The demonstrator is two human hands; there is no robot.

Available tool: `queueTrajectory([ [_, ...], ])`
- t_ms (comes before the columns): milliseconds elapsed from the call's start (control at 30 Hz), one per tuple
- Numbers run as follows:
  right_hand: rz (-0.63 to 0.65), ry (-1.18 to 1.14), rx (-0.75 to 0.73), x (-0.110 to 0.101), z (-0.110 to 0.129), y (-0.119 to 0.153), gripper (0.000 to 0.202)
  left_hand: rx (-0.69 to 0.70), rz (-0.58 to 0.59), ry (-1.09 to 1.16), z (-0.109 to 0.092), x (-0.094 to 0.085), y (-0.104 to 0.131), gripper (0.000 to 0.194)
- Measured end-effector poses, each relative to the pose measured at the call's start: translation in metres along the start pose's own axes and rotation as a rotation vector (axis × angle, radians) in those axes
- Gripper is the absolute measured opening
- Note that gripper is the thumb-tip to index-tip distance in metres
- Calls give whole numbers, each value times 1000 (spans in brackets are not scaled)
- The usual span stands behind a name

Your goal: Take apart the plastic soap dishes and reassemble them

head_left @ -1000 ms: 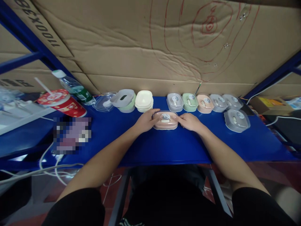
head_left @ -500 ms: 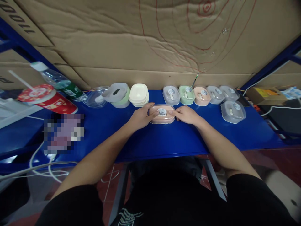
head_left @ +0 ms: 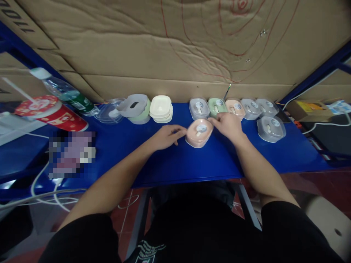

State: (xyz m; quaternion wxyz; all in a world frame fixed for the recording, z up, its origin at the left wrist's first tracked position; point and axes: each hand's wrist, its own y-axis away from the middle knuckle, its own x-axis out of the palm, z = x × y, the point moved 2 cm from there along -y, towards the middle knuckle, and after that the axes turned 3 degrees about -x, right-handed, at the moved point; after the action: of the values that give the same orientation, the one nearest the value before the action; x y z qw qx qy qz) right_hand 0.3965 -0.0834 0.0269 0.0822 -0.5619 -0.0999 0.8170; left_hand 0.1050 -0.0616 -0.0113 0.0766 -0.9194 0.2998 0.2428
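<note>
A pink food box (head_left: 199,133) with a clear lid and a round label rests on the blue table, turned at an angle. To its left is my left hand (head_left: 168,137), fingers apart, its fingertips close to the box's side and holding nothing. My right hand (head_left: 229,126) has its fingers pinched at the far right corner of the box; the fingers beyond the corner are partly hidden. Behind it stands a row of lidded boxes: a grey one (head_left: 199,109), a green one (head_left: 215,106), another pink one (head_left: 238,106) and more grey ones.
Stacked cream containers (head_left: 161,106) stand at the back, beside grey and green tubs (head_left: 135,106) and clear lids (head_left: 108,113). A red cup (head_left: 61,117) and a plastic bottle (head_left: 74,98) are on the left. One grey box (head_left: 271,129) sits apart at the right.
The pink box has turned and shifted to the right. My left hand has come off its side, while my right hand has moved to its far right corner.
</note>
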Motion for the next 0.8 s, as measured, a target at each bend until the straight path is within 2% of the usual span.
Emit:
queueTrajectory([
  [67, -186, -42, -11, -13, 0, 3, 44, 67, 25, -50, -5, 5, 2, 48],
  [133, -234, -151, -110, -19, 11, 11, 41, 112, -46, -161, -6, 4, 1, 50],
  [233, -69, -246, -338, -16, 41, 30, 37, 119, -124, -306, 0, -3, -3, 48],
  [333, 244, -216, -575, -2, 70, 51, 33, 113, -166, -399, 7, -14, -5, 47],
  [400, 397, -137, -631, 6, 78, 60, 32, 108, -210, -450, 8, -19, -6, 46],
  [467, 433, -20, -581, 11, 75, 60, 34, 92, -261, -479, 9, -24, -5, 46],
  [633, 275, 192, -263, 5, 38, 39, 44, 53, -338, -487, 10, -31, -6, 46],
  [733, 205, 131, -166, 0, 22, 29, 45, 69, -358, -477, 14, -33, -7, 43],
  [800, 148, -47, -142, 2, 21, 24, 46, 91, -400, -472, 18, -36, -8, 41],
])
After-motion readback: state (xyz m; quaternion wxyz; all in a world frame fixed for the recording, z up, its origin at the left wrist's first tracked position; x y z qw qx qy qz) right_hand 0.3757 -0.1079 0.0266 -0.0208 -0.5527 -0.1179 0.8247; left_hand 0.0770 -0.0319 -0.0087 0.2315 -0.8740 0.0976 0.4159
